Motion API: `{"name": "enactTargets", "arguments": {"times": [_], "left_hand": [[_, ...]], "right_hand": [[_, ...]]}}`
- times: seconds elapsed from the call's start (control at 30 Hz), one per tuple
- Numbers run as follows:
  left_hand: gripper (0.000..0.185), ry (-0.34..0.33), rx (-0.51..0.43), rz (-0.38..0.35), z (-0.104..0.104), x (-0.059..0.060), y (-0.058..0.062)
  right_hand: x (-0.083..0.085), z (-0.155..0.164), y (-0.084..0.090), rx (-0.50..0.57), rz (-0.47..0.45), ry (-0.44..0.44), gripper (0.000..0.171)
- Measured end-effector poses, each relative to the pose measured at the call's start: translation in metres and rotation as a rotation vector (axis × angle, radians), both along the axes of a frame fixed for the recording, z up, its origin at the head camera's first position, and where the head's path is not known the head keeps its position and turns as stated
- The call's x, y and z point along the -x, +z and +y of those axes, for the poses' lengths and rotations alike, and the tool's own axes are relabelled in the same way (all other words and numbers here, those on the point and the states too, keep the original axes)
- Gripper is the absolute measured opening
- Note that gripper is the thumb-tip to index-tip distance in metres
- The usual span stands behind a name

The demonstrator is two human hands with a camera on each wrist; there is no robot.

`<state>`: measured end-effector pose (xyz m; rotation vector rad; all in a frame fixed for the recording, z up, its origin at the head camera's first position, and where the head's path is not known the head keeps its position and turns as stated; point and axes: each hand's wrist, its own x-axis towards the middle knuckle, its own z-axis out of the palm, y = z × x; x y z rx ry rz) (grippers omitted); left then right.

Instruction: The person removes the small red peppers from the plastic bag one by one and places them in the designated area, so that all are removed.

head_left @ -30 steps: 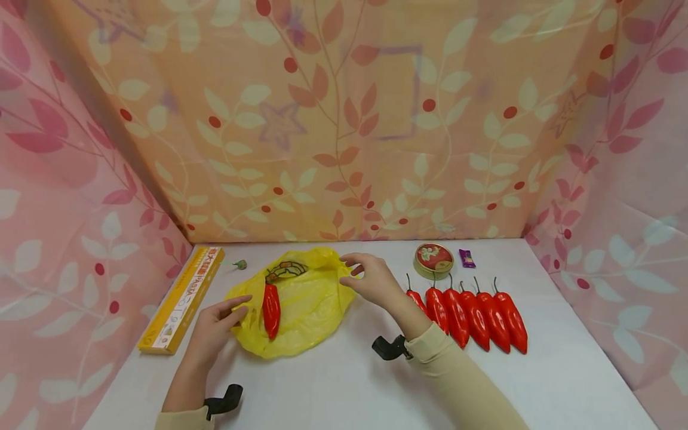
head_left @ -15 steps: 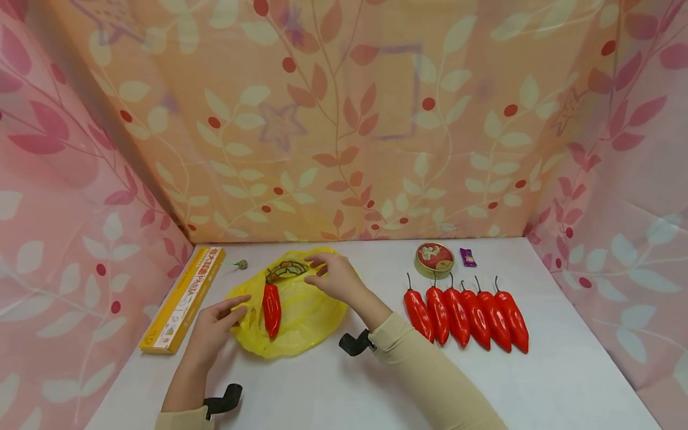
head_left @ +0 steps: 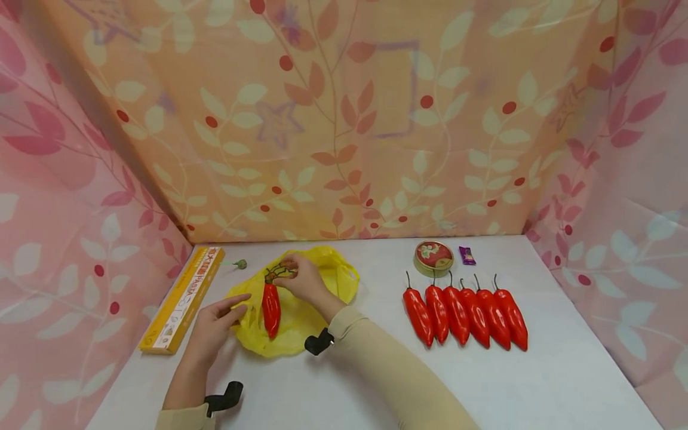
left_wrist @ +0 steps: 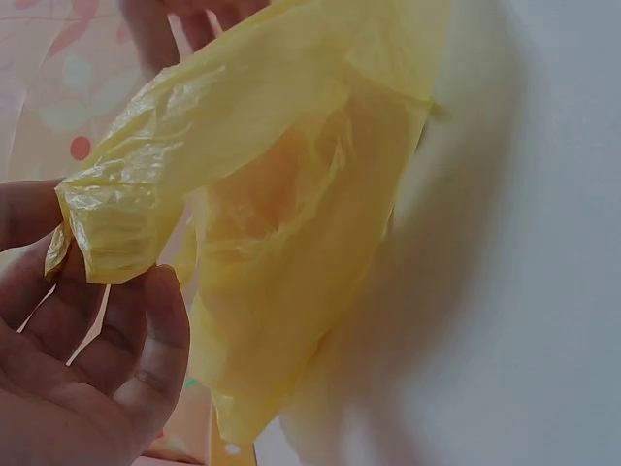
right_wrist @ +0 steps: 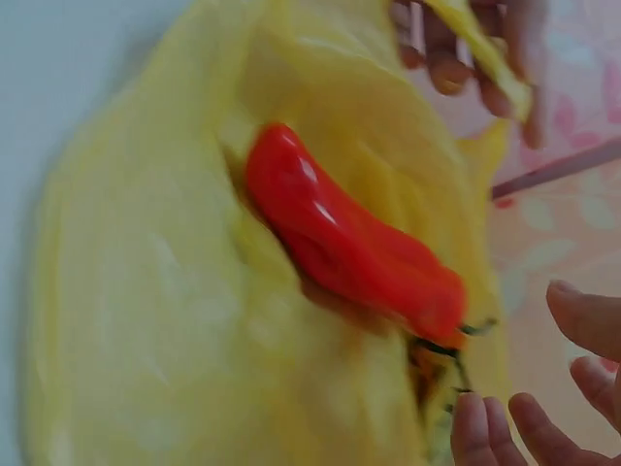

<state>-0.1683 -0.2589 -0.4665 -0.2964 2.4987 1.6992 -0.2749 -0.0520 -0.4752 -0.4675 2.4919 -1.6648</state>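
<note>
A crumpled yellow plastic bag (head_left: 295,331) lies spread on the table, with a red chili pepper (head_left: 271,310) on it, stem pointing away. My left hand (head_left: 212,325) holds the bag's left edge; in the left wrist view the bunched plastic (left_wrist: 121,214) sits between thumb and fingers. Over the bag's far part, my right hand (head_left: 305,279) reaches to the pepper's stem end, beside a dark-lined curved band (head_left: 276,272) that it partly covers. In the right wrist view its fingers (right_wrist: 543,432) and thumb are spread apart, fingertips near the stem of the pepper (right_wrist: 354,248).
Several red chili peppers (head_left: 459,316) lie in a row on the right. Behind them are a round red tin (head_left: 433,257) and a small purple packet (head_left: 466,255). At left stand a yellow pasta box (head_left: 183,301) and a small green item (head_left: 240,264). Patterned cloth walls surround the table.
My right hand has moved left from the bag's right edge, across the bag to the pepper's stem end. The left hand has stayed at the bag's left edge.
</note>
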Motion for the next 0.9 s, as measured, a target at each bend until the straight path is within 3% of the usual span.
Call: {"name": "enactTargets", "arguments": {"times": [0.2, 0.37, 0.57, 0.7, 0.9], "left_hand": [[0.043, 0.008, 0.004, -0.002, -0.001, -0.001, 0.001], [0.043, 0.014, 0.001, -0.007, -0.002, -0.002, 0.002], [0.043, 0.010, 0.001, -0.006, -0.003, -0.002, 0.003], [0.043, 0.010, 0.005, -0.004, -0.005, -0.002, 0.002], [0.044, 0.022, 0.005, 0.006, -0.005, -0.002, 0.002]], "right_hand": [[-0.004, -0.022, -0.018, -0.054, -0.094, 0.016, 0.055], [-0.007, -0.033, -0.024, -0.163, -0.083, 0.054, 0.054], [-0.012, -0.044, -0.028, -0.251, -0.090, 0.011, 0.066], [-0.016, -0.045, -0.024, -0.271, -0.079, -0.010, 0.066], [-0.017, -0.031, -0.003, -0.317, -0.069, 0.007, 0.063]]}}
